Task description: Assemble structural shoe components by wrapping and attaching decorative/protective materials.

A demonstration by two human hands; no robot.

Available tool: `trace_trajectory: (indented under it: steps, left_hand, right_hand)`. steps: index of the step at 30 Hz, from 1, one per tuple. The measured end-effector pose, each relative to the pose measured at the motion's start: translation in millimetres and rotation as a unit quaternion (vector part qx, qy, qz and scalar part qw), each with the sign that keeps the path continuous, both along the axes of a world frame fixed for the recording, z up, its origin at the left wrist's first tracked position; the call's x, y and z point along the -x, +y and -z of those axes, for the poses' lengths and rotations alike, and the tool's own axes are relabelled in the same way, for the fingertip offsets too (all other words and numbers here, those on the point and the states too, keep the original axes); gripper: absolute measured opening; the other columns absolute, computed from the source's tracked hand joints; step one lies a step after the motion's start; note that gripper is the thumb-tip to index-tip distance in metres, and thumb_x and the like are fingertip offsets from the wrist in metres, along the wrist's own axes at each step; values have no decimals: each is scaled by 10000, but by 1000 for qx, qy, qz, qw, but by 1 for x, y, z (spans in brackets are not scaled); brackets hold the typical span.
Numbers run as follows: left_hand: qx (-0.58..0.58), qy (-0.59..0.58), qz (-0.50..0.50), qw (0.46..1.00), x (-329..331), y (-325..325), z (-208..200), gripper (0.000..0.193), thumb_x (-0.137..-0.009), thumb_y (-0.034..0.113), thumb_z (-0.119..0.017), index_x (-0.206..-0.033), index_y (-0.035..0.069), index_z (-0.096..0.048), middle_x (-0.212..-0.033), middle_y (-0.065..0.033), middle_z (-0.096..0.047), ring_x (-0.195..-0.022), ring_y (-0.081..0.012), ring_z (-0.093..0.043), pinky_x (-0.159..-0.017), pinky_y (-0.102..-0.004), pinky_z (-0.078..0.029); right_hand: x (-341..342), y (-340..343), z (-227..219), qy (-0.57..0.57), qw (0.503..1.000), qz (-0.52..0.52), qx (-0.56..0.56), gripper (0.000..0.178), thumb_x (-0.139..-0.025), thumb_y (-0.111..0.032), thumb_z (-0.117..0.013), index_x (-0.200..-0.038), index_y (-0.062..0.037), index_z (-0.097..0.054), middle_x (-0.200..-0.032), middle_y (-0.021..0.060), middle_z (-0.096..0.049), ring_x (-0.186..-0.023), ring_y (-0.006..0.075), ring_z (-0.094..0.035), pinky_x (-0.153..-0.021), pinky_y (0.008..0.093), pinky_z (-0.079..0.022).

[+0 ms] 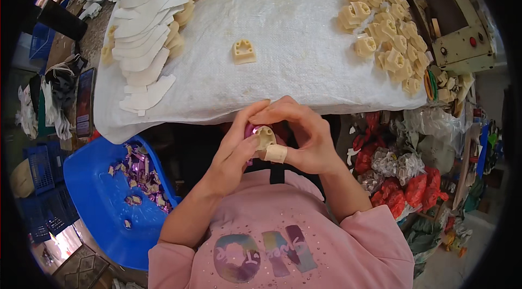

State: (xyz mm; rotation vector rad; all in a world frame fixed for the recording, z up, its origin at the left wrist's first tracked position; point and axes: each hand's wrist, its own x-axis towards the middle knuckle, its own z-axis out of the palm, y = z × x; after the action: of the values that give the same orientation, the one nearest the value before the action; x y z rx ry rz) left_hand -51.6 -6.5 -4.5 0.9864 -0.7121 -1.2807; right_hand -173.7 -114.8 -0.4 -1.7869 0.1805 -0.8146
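Observation:
Close in front of my chest, just below the table's near edge, both hands are closed around one small cream plastic part (266,136) with holes in it. A shiny purple piece (250,130) shows against its left side. My left hand (235,145) grips that side, its thumb on the part. My right hand (311,139) curls over from the other side; a pale tape wrap (275,153) is around its thumb. Some fingertips are hidden behind the part. A similar single cream part (244,53) stands on the white woven cover (261,17) beyond my hands.
Heaps of cream parts (399,44) lie at the table's right. White curved flat pieces (147,38) overlap in a row at the left. Below left stands a blue basin (89,180) holding purple and cream pieces (142,172). A phone (85,101) and red plastic bags (416,188) flank the table.

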Motion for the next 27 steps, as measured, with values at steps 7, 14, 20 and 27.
trace_trajectory:
  steps: [7,14,20,27]
  left_hand:
    - [10,-2,5,1000,6,6,3,639,-928,411,-420,-1376,18,-190,-1165,-118,-453,-983,-150,-499,-827,-284,-432]
    - [130,-152,-82,976,21,0,-2,659,-963,458,-329,-1365,-31,-146,-1070,-152,-470,-691,-121,-533,-541,-239,-439]
    - [56,-225,-204,951,26,-1,-1,519,-972,400,-316,-1239,-45,-347,-1074,-110,-463,-958,-130,-472,-835,-253,-388]
    - [40,-144,-246,958,20,-5,8,348,-929,196,-367,-1227,16,-358,-1015,-58,-441,-874,-89,-436,-774,-240,-378]
  right_hand:
    - [-6,10,-4,42,949,-13,-313,206,-907,-198,-548,-1033,-37,-568,-895,32,-524,-597,88,-562,-410,175,-466]
    - [-11,4,5,101,887,-156,-422,123,-889,-180,-529,-909,-63,-559,-848,17,-529,-522,76,-538,-320,179,-426]
    - [-16,24,20,10,981,-59,-186,240,-940,-259,-496,-1009,-39,-564,-952,64,-527,-962,198,-480,-876,323,-365]
    - [-18,41,17,-42,958,-30,-281,354,-952,-185,-384,-1262,-37,-472,-1095,123,-516,-998,247,-490,-895,329,-373]
